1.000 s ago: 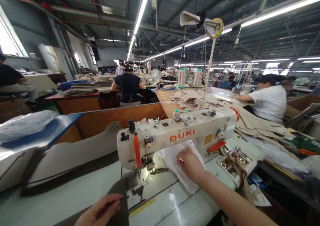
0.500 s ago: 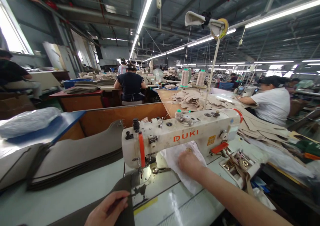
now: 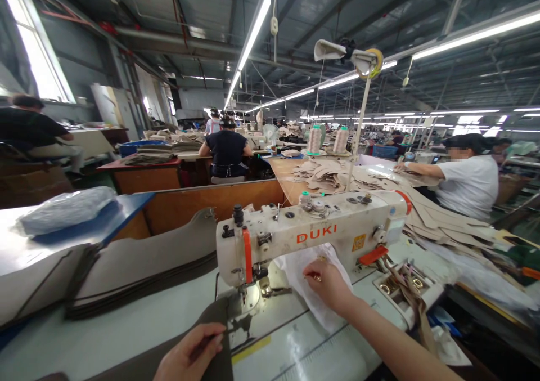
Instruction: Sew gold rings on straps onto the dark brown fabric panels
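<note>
A white sewing machine (image 3: pixel 312 229) marked DUKI stands on the pale green table. My left hand (image 3: pixel 194 350) rests at the lower centre on a dark grey-brown panel (image 3: pixel 156 358), its thumb and fingers closed at the panel's edge. The panel's far end reaches the needle area. Beyond the needle, under the machine arm, my right hand (image 3: pixel 327 282) is over a white plastic bag (image 3: pixel 291 265). Its fingers are pinched around a small shiny gold piece. Another gold piece (image 3: pixel 321 259) lies on the bag behind the hand.
Stacked grey panels (image 3: pixel 143 263) lie left of the machine. A tray (image 3: pixel 407 308) with gold rings and straps stands to its right. Beige cut pieces (image 3: pixel 439 206) cover the table behind. A person in white (image 3: pixel 468 184) works at the right; others sit farther back.
My right hand has drawn back from the gold piece on the bag, with its fingers now pinched. My left hand stays on the panel. The whole view has shifted slightly.
</note>
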A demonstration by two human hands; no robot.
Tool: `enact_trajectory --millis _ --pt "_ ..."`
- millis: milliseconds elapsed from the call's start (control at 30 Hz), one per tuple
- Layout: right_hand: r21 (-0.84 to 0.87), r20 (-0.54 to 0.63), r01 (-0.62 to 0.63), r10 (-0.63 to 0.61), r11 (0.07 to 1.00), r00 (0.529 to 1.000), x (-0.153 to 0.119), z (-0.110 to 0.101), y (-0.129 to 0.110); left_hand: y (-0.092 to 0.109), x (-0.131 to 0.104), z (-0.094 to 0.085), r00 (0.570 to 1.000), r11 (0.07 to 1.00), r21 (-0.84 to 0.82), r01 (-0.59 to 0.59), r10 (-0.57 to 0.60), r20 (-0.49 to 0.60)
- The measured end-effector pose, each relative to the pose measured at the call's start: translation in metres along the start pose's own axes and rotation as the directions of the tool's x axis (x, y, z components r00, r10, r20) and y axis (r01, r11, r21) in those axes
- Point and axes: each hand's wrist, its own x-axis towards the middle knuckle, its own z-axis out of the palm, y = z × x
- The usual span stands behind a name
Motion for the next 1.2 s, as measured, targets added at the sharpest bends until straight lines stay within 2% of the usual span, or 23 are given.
enact_trajectory --millis 133,233,300,400,533,600,700,867,967,1100,1200 --pt "0.227 0.048 0.022 -0.034 0.974 0.998 -0.023 0.017 -0.026 0.015 -0.013 0.006 1.0 0.998 -0.053 -0.03 0.03 0.006" --pt "0.472 0.14 0.02 -0.098 0.881 0.985 -0.042 0.036 -0.054 0.027 -0.026 0.013 0.994 0.991 -0.087 -0.104 0.105 0.008" --pt "0.578 0.156 0.023 -0.138 0.816 0.978 -0.051 0.045 -0.07 0.031 -0.032 0.016 0.991 0.986 -0.102 -0.129 0.131 0.016" --pt "0.636 0.123 0.087 -0.212 0.767 0.97 -0.058 0.052 -0.083 0.031 -0.037 0.015 0.994 0.978 -0.184 -0.097 0.105 0.037" --pt "0.709 0.101 0.136 -0.291 0.692 0.952 -0.058 0.056 -0.086 0.023 -0.041 0.008 0.991 0.932 -0.362 0.02 0.03 0.132" --pt "0.776 0.135 0.076 -0.282 0.626 0.95 -0.06 0.056 -0.086 0.019 -0.042 0.006 0.984 0.904 -0.422 0.074 0.003 0.178" --pt "0.857 0.245 -0.085 -0.256 0.509 0.935 -0.062 0.054 -0.088 0.014 -0.043 0.006 0.977 0.86 -0.495 0.124 -0.018 0.213" --pt "0.861 0.407 -0.302 -0.197 0.409 0.892 -0.067 0.051 -0.091 0.012 -0.047 0.011 0.959 0.773 -0.602 0.2 -0.031 0.28" --pt "0.861 0.467 -0.414 -0.135 0.295 0.874 -0.07 0.055 -0.096 0.014 -0.051 0.014 0.957 0.727 -0.641 0.247 -0.077 0.281" --pt "0.859 0.507 -0.491 -0.106 0.148 0.855 -0.073 0.063 -0.101 0.016 -0.055 0.011 0.944 0.713 -0.636 0.297 -0.119 0.307" --pt "0.868 0.489 -0.468 -0.12 0.163 0.864 -0.073 0.063 -0.102 0.017 -0.056 0.005 0.939 0.741 -0.601 0.301 -0.123 0.32"
